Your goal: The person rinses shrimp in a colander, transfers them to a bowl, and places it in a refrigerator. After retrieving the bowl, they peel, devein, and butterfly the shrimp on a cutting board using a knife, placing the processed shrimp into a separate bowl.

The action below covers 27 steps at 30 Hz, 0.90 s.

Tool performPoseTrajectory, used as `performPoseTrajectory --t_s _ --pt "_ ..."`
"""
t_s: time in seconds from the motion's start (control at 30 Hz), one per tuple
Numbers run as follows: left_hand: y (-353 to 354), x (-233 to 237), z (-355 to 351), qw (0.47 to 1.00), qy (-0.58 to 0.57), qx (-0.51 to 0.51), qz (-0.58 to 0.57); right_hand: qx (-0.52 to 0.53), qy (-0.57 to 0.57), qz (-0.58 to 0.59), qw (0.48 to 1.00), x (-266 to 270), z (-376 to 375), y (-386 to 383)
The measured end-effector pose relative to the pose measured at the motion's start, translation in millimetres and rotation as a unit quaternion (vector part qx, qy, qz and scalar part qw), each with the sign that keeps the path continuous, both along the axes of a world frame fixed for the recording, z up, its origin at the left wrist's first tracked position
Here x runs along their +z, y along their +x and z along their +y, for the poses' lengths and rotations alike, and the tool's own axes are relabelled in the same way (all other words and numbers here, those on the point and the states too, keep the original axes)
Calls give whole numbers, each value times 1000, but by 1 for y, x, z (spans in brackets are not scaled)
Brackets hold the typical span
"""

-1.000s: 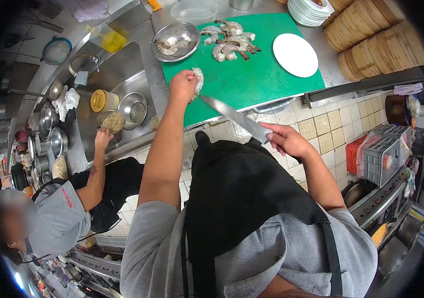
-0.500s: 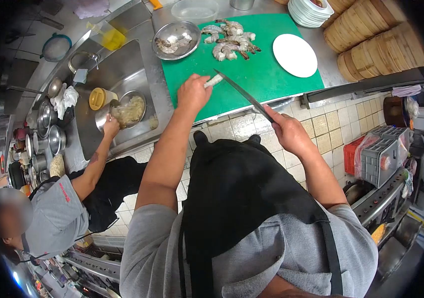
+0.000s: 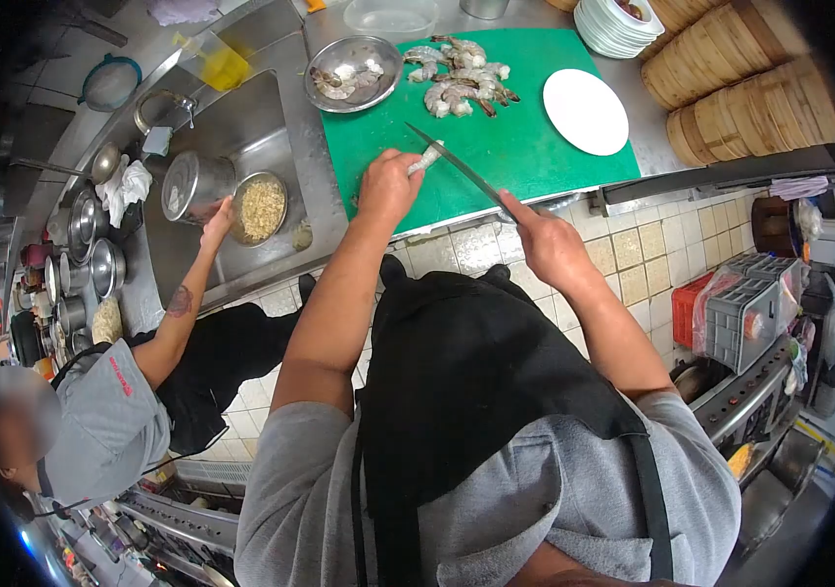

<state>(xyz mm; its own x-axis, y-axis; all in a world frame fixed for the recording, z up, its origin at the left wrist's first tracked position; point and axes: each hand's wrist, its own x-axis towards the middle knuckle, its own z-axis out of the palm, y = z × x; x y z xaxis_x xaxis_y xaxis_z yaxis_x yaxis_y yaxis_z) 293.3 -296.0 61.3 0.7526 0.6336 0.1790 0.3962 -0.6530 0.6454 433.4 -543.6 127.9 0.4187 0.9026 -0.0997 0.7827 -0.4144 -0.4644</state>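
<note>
My left hand (image 3: 390, 186) is closed on a peeled shrimp (image 3: 426, 158) above the near left part of a green cutting board (image 3: 506, 137). In my right hand (image 3: 547, 240) is the handle of a long kitchen knife (image 3: 466, 168), its blade slanting up and left over the board. The blade overlaps the shrimp just past my left fingertips. Farther back on the board lies a pile of shrimp (image 3: 462, 73) with dark tails. Beside it at the left, a metal bowl (image 3: 354, 73) contains several shrimp pieces. A white plate (image 3: 585, 112) rests on the board's right side.
Bamboo steamers (image 3: 760, 98) and a stack of white dishes (image 3: 613, 29) stand at the back right. Left of the board is a steel sink (image 3: 271, 108), where a co-worker's hand (image 3: 217, 223) holds a metal pot (image 3: 197, 186) next to a bowl of pale chopped food (image 3: 263, 208).
My right hand and the knife have moved left and slightly up, so the blade now crosses the shrimp. At the sink, the co-worker's hand has shifted from the food bowl to a metal pot.
</note>
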Motion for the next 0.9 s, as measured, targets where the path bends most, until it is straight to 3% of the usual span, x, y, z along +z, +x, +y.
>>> performPoseTrajectory --t_s 0.17,0.23,0.43,0.67,0.77,0.9 --pt "-1 2 -4 1000 -18 23 9 12 30 -2 999 23 1 -3" --pt "-1 0 -4 999 -28 30 5 -5 -49 21 999 38 -3 -6" --pt "-3 -8 -5 999 -18 17 -28 27 -6 -43 999 -4 21 -2" --pt "-2 -9 -8 999 -25 34 -35 39 -6 -18 999 30 12 -4" --pt "-2 -11 -8 998 -23 34 -42 44 -57 -28 997 18 13 -6" --pt "-3 -13 -9 998 -21 38 -43 36 15 -62 997 -4 31 -8"
